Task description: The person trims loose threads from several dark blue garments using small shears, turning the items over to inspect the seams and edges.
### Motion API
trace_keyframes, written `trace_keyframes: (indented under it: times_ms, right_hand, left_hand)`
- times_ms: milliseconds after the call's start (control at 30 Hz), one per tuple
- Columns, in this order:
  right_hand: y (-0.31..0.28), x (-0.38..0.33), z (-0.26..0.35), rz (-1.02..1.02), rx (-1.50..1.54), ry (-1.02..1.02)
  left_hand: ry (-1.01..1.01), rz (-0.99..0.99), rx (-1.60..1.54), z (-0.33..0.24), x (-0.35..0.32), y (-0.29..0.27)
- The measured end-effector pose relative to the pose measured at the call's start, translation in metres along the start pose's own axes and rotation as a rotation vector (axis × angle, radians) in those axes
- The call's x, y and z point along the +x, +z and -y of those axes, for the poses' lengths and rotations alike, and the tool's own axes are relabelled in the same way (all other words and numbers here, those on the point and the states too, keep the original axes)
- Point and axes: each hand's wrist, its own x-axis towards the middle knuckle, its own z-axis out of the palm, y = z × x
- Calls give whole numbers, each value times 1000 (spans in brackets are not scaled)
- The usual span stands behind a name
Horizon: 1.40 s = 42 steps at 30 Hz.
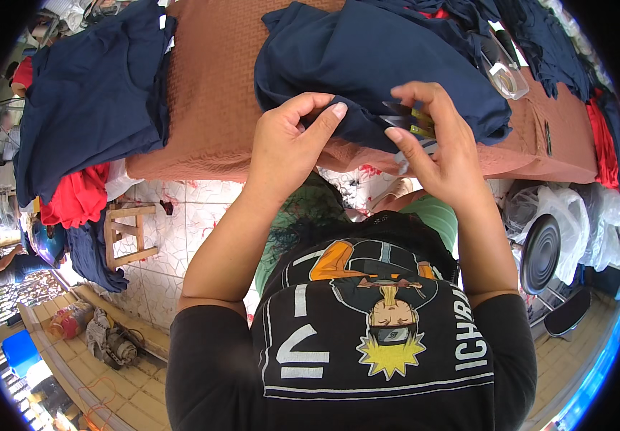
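A dark navy garment (382,54) lies bunched on the brown-covered table (205,93) in front of me. My left hand (292,136) is closed, pinching a fold of its near edge between thumb and fingers. In my right hand (445,147) is a pair of small thread snips (423,131) with yellow on the body, its metal blades pointing left toward the held fold. Thumb and fingers curl around the snips. A pale grey-white piece hangs just below that hand; I cannot tell what it is.
More navy garments (98,86) are piled at the table's left end, above red cloth (80,197) and a wooden stool (130,237). A clear plastic container (507,80) sits at the back right. Below it stand a round black seat (540,253) and clear plastic bags (572,215).
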Motion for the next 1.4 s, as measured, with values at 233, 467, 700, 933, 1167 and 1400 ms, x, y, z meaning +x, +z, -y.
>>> trace_keyframes:
  times_ms: [233,467,700,933,1167,1400]
  right_hand:
    - [-5,4,3,-16,-288,-258]
    - [-1,7,3,-47,-368,-276]
    - [-36,21,-3,-176,-241,-169]
    - [-151,42,-32,-213,-264,102]
    - [-186,-12,-76,-210,-145,331]
    - [-58,-18,-74,62,-403,45]
  left_hand:
    - [51,-25,31,-2,-2,4]
    - [50,-37,75,-6,-5,7]
    - [273,-251,214,-25,32,-28]
    - [347,-920,4,-63,97,-160]
    - [408,-337,223,-16,79,-38]
    - [740,14,1113,20,71,42]
